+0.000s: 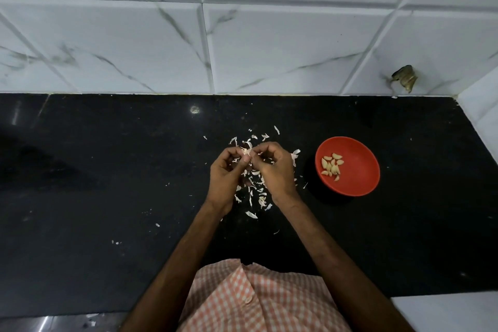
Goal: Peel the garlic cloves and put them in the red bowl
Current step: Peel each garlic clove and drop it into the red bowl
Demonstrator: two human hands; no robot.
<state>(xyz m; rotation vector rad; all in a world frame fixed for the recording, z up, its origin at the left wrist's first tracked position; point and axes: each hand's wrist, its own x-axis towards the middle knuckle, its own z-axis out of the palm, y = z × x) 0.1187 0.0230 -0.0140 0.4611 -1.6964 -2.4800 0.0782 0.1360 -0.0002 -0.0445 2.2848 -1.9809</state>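
Note:
My left hand (227, 170) and my right hand (273, 167) meet over the middle of the black counter. Between their curled fingers both pinch a small garlic clove (246, 152) with pale skin still on it; most of the clove is hidden by the fingers. A scatter of white garlic skins (253, 194) lies on the counter under and around the hands. To the right stands the red bowl (358, 178), upright, with several peeled cloves (332, 166) lying in its left half.
The black counter (107, 197) runs left to right, ending at a white tiled wall (242, 35) behind and a white side wall (482, 110) at the right. A brown fitting (405, 77) sticks out of the tiles above the bowl.

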